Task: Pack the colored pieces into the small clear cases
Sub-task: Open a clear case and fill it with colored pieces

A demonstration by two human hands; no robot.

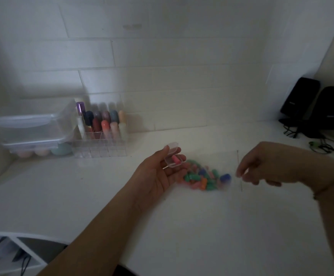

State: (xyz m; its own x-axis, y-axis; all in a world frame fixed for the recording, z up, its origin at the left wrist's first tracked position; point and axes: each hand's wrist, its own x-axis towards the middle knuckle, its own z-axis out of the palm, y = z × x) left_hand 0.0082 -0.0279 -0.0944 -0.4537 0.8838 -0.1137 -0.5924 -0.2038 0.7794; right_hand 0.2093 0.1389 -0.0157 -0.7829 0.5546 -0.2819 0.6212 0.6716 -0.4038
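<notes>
Centre frame, my left hand [158, 172] cradles the open clear case [173, 158], fingers curled round it, one pink piece [175, 158] inside. Just right, the colored pieces [206, 179] heap on the bench [102, 186]. Right hand [261, 166], nearer them, is blurred; can't tell its fingers.

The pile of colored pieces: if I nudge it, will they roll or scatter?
Probably scatter: the pieces lie loose on a smooth white table. Many look rounded, so some may roll. They seem small and light, like the pink one in the case held by the left hand.
</notes>
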